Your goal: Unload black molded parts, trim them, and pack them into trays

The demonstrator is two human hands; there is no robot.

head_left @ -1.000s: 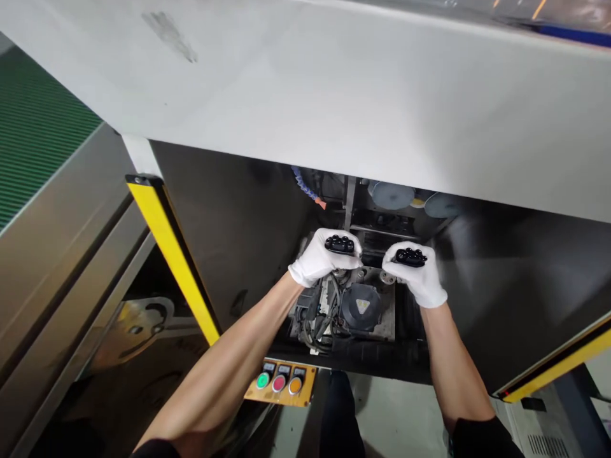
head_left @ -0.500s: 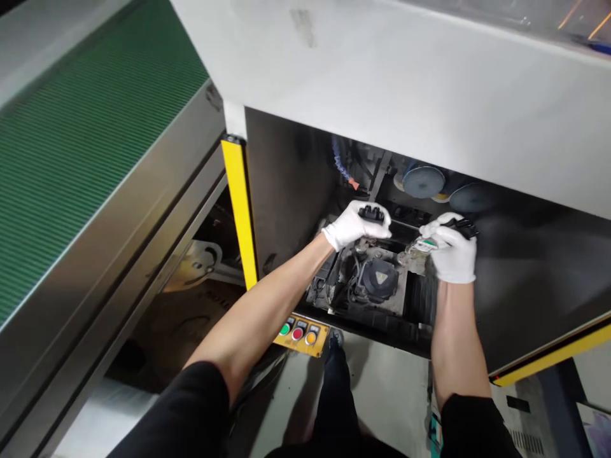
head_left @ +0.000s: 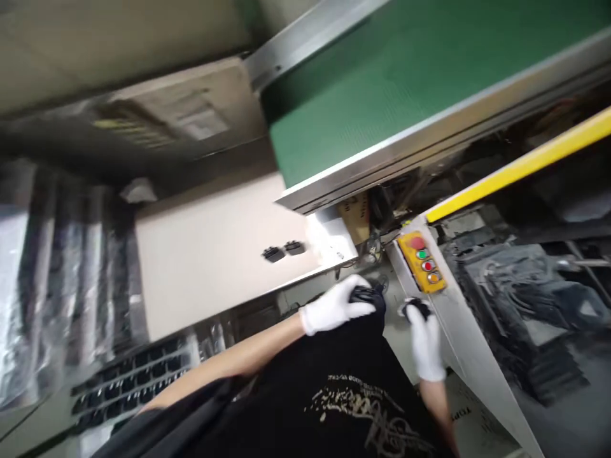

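Right of lower centre, the gloved left hand [head_left: 337, 306] has its grip clamped on a black block [head_left: 363, 294] and the right hand [head_left: 426, 337] on a second block [head_left: 418, 306], apparently one apiece for security, while two similar blocks [head_left: 273, 254] lie side by side on the desk [head_left: 200, 267] near centre.

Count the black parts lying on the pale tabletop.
2: the left-hand part and the right-hand part, side by side toward the tabletop's right end, as pictured.
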